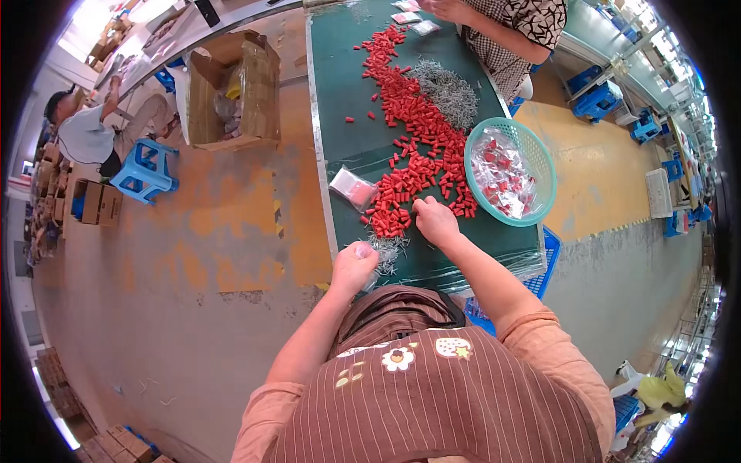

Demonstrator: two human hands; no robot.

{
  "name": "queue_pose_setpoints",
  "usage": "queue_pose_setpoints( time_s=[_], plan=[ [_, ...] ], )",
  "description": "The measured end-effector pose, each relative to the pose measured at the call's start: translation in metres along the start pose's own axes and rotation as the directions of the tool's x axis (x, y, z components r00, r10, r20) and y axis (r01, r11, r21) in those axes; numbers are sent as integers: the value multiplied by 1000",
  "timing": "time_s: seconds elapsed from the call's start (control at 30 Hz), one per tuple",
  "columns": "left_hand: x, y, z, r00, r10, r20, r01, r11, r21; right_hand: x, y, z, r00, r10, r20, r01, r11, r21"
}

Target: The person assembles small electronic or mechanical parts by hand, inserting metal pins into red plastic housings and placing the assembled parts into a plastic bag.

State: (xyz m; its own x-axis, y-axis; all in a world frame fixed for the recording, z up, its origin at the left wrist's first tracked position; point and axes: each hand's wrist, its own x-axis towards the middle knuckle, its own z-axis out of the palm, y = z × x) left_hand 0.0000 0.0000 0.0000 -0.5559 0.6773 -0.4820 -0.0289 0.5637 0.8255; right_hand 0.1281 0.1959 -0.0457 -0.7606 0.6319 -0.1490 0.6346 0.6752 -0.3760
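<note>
My left hand (pixel 354 267) is closed at the table's near edge, with a clear plastic bag (pixel 372 281) bunched in its fingers. Beside it lies a small heap of thin grey metal screws (pixel 389 251). My right hand (pixel 437 222) reaches over the near end of a long spread of small red plastic plugs (pixel 417 171). Its fingertips are drawn together and touch the plugs; whatever is between them is hidden. To the right of that hand stands a round teal basket (pixel 547 174) with several filled clear bags (pixel 503 171) in it.
A larger pile of grey screws (pixel 448 91) lies farther along the green table (pixel 333 85). A small clear packet (pixel 353 187) sits near its left edge. A co-worker (pixel 515 38) works at the far right side. A cardboard box (pixel 262 100) and blue stool (pixel 148 168) stand left.
</note>
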Motion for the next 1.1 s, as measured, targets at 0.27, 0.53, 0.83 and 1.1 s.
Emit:
queue_pose_setpoints(
  time_s=[0.27,0.53,0.83,1.1],
  plan=[
    [10,1,4,999,-9,45,8,1000,29,-16,-6,-10,1000,13,-15,-11,991,131],
    [15,-5,3,997,7,73,-9,1000,28,-28,-1,1,986,118,-116,-91,972,218],
    [18,15,15,990,139,8,-135,951,277,-66,-51,-54,933,3,360,-359,-61,931],
    [8,27,28,966,219,133,-232,969,90,-75,-61,-43,965,148,216,-261,463,847]
  ],
)
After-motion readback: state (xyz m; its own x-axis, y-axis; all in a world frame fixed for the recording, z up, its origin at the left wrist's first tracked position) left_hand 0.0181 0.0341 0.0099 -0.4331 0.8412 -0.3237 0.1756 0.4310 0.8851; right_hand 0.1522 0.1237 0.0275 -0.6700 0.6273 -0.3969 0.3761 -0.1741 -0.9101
